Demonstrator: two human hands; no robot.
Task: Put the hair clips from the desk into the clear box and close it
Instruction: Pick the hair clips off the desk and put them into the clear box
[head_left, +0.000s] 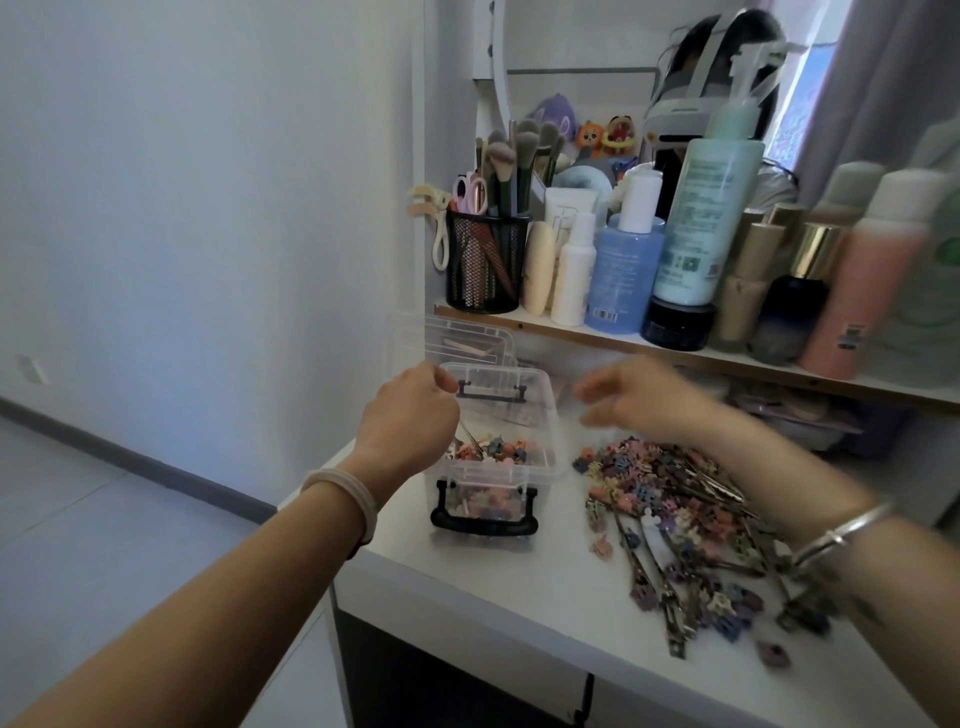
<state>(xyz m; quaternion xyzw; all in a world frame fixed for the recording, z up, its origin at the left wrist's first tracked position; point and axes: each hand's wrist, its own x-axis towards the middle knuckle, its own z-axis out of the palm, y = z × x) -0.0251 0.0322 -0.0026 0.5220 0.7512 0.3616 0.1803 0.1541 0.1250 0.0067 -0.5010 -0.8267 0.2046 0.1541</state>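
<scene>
The clear box (551, 460) with black latch handles stands open on the white desk (519, 587), near its left edge. Several coloured hair clips (501, 451) lie inside it. My left hand (410, 415) hovers over the box's left side with its fingers closed, and a thin metal hair clip (470, 435) slants down from them into the box. A large pile of hair clips (675, 499) spreads over the desk to the right of the box. My right hand (644, 395), blurred, hangs above the far end of that pile with fingers apart and nothing in them.
The clear lid (467, 335) sits behind the box. A shelf (571, 332) above the desk carries a black mesh cup of brushes (485, 262) and many bottles (706, 218). The desk's left edge drops to the floor beside the box.
</scene>
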